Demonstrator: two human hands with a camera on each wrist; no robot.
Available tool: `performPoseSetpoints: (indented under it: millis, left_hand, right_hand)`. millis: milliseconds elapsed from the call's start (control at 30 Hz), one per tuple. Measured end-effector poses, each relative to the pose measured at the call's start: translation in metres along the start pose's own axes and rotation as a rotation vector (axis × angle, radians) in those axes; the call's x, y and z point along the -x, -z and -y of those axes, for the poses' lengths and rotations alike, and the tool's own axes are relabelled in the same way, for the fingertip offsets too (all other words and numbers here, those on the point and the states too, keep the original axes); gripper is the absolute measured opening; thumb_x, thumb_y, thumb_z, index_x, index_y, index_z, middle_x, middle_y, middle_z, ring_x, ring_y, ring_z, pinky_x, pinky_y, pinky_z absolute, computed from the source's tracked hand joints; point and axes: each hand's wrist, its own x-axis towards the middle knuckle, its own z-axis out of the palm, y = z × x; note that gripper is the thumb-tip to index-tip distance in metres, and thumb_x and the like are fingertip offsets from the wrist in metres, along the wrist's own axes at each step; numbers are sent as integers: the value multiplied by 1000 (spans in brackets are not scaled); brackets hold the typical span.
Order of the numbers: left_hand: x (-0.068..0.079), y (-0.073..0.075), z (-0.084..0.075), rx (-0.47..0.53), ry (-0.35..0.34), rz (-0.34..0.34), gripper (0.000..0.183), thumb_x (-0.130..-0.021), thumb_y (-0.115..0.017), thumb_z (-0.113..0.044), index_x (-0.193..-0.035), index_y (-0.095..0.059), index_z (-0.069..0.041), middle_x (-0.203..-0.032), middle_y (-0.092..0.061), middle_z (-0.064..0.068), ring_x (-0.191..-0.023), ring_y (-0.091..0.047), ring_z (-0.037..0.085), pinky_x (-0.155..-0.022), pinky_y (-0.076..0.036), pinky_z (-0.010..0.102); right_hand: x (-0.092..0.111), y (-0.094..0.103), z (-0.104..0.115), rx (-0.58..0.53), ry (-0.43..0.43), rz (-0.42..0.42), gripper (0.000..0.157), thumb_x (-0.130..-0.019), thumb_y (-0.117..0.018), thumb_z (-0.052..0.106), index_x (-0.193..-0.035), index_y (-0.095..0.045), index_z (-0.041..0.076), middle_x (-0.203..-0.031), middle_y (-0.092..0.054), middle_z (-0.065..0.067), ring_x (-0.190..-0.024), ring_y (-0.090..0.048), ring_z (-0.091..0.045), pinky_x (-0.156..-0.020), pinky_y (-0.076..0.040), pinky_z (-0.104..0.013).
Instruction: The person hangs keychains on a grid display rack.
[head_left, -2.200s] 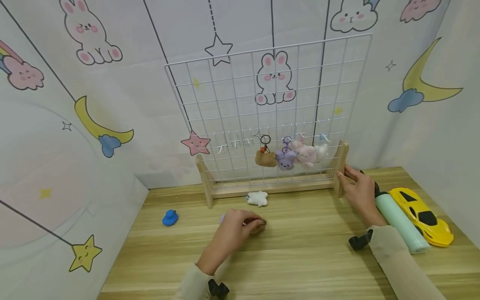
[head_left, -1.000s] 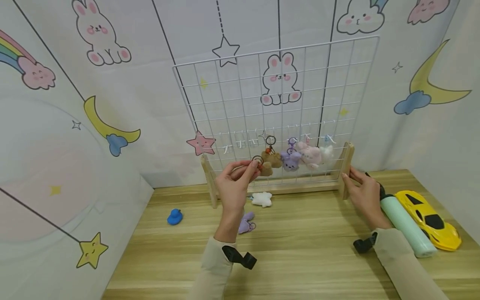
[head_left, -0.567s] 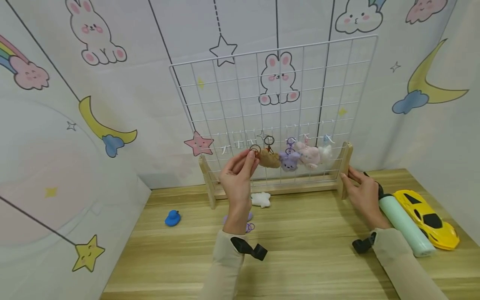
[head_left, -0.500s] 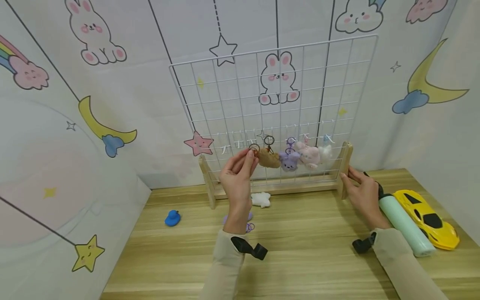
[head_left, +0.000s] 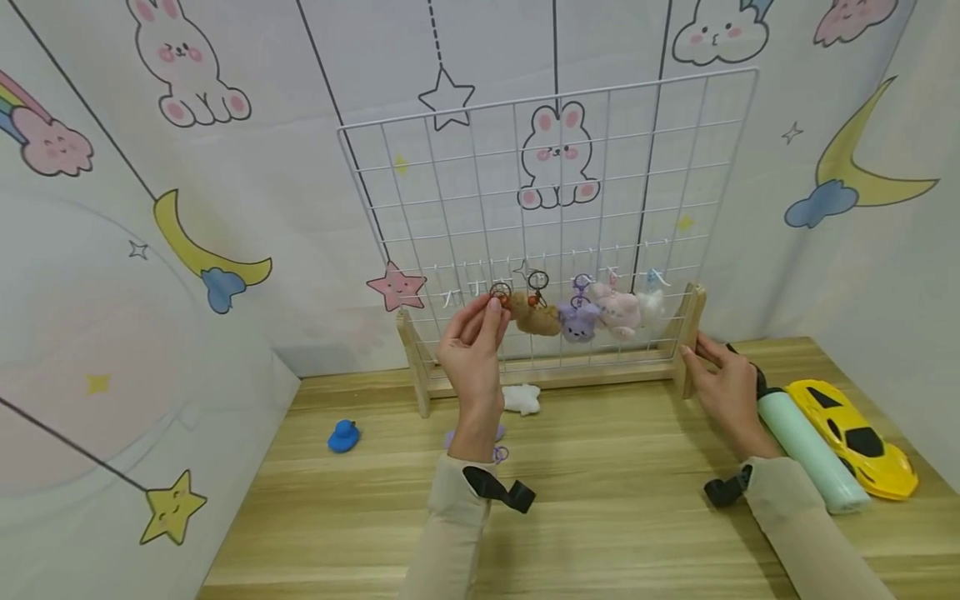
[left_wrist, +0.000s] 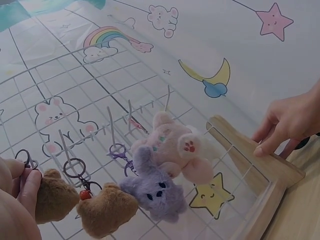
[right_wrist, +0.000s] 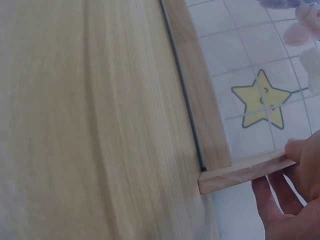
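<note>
My left hand (head_left: 472, 358) pinches the dark ring of a brown plush keychain (left_wrist: 55, 197) between thumb and fingertips, level with the white hooks on the wire grid (head_left: 637, 87). Its plush body hangs right of the fingers. Beside it another brown plush keychain (left_wrist: 109, 210) with an orange bead hangs from a hook. Farther right hang a purple plush keychain (left_wrist: 159, 192), a pink plush keychain (left_wrist: 175, 142) and a white plush keychain (head_left: 651, 308). My right hand (head_left: 723, 387) grips the wooden end post (head_left: 692, 317) of the stand, thumb in front and fingers behind.
On the table lie a blue toy duck (head_left: 344, 436), a white star-shaped plush (head_left: 521, 399) and a purple plush (head_left: 498, 432) partly hidden by my left forearm. A pale green cylinder (head_left: 813, 454) and a yellow toy car (head_left: 858, 442) lie at the right.
My left hand has risen from the tabletop with the brown plush keychain to the hook row, then shifted slightly left with its ring. My right hand has kept its grip on the post.
</note>
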Motion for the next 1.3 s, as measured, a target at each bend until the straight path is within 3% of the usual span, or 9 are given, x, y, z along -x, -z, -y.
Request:
performPoseSetpoints:
  millis: [233,367,600,867,1133,1200,1300]
  left_hand:
    - [-3,3,10,-60,-40,-19,26,-96,-79,1,-121,-74,6,-121,-78,23,-113,-78,21,-98,-63,29]
    - [-3,5,14,-109,-60,-25,24,-96,-81,-1,-118,-73,4,-119,-77,19,-116,-75,22,-98,-62,26]
    - [2,20,14,-337,-50,18,18,-97,-82,-11,-111,-76,-2,-112,-78,11,-105,-74,16,-90,-60,23]
    - [9,60,28,-626,37,192,20,-100,-79,-14,-116,-77,-2,-115,-78,13,-107,-74,19,-91,-62,23]
    - [12,97,48,-1073,98,572,28,-106,-69,-12,-130,-76,0,-124,-80,15,-116,-76,33,-98,-64,46]
    - [12,102,52,-1115,113,631,30,-108,-66,-11,-135,-74,0,-128,-78,17,-118,-75,34,-98,-64,47]
    - [12,106,54,-1123,119,656,32,-108,-63,-6,-137,-72,1,-131,-76,19,-120,-75,36,-98,-64,46]
  right_hand:
    - [0,-1,-1,4,-3,3,48,-105,-74,27,-148,-65,6,-132,-73,-22,-128,-68,-47,-77,-39,6]
    - [-1,0,-1,6,-1,-2,48,-105,-74,27,-148,-66,7,-132,-73,-22,-129,-68,-47,-78,-39,5]
    - [-1,0,1,-8,3,-4,48,-105,-75,26,-148,-66,7,-131,-74,-21,-129,-68,-46,-77,-40,5]
    - [0,-1,-1,-6,15,-9,48,-104,-75,25,-147,-66,5,-130,-74,-22,-129,-68,-46,-78,-39,6]
    - [1,-1,-2,26,-1,-14,49,-105,-74,28,-148,-65,7,-131,-74,-20,-129,-68,-44,-79,-36,7]
    - [1,-1,-2,22,-5,-12,49,-105,-74,27,-148,-65,6,-132,-74,-21,-129,-68,-44,-79,-36,7]
    - [1,-1,-1,15,-1,-10,49,-105,-74,27,-148,-65,6,-132,-74,-21,-129,-68,-45,-77,-37,7]
